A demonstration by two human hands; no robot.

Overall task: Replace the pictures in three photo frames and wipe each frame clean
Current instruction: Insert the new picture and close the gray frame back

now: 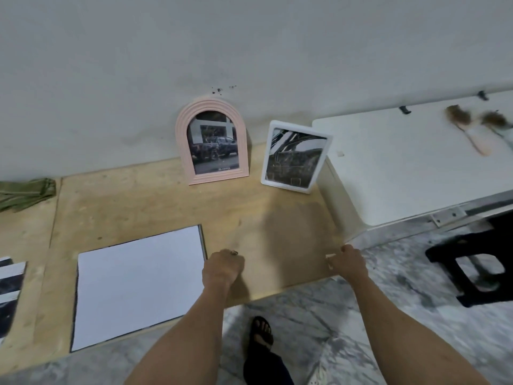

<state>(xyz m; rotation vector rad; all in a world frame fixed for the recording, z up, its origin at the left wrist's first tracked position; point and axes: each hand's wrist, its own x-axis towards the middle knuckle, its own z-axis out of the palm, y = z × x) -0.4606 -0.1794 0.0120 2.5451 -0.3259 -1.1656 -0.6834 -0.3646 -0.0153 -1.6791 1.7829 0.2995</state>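
Fingers of our left hand (pixel 224 266) curl into a loose fist at lower centre, knuckles on the wooden board (pixel 144 201) beside a white sheet (pixel 138 284). Our right hand (pixel 349 262), at the board's right corner, pinches a small white scrap (pixel 330 258). At upper centre, a pink arched frame (pixel 212 141) with a truck picture leans against the wall (pixel 194 51); just right of it stands a white frame (pixel 295 157), tilted, beside a white cabinet (pixel 410 165). A green cloth (pixel 25 193) lies at far left, printed photos (pixel 9 290) at lower left.
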